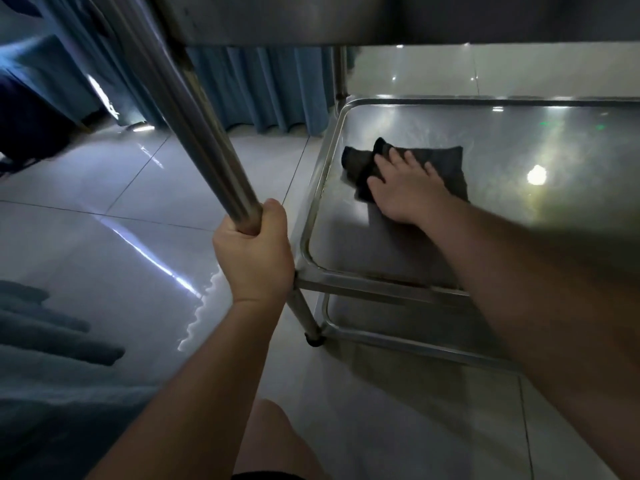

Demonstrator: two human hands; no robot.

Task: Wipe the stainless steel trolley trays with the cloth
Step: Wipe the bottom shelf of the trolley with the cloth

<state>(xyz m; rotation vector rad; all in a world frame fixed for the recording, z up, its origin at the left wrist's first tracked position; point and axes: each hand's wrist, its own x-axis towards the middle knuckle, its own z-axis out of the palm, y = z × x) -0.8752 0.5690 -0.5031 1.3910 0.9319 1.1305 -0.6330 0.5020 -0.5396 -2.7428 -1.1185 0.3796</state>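
Head view: my right hand (403, 190) lies flat, fingers spread, pressing the one dark cloth (440, 164) onto the lower tray (519, 140) near its left rim, while my left hand (254, 252) is wrapped tight round the near trolley post (194, 133). I'd keep the palm flat and overlap strokes into the corners. I count two trays, the upper tray (311, 19) overhead, and two posts

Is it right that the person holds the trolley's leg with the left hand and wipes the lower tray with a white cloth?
Not quite: the cloth is dark grey, not white, as the head view shows. The left hand does grip the trolley leg, and the right hand presses the cloth flat on the lower tray.
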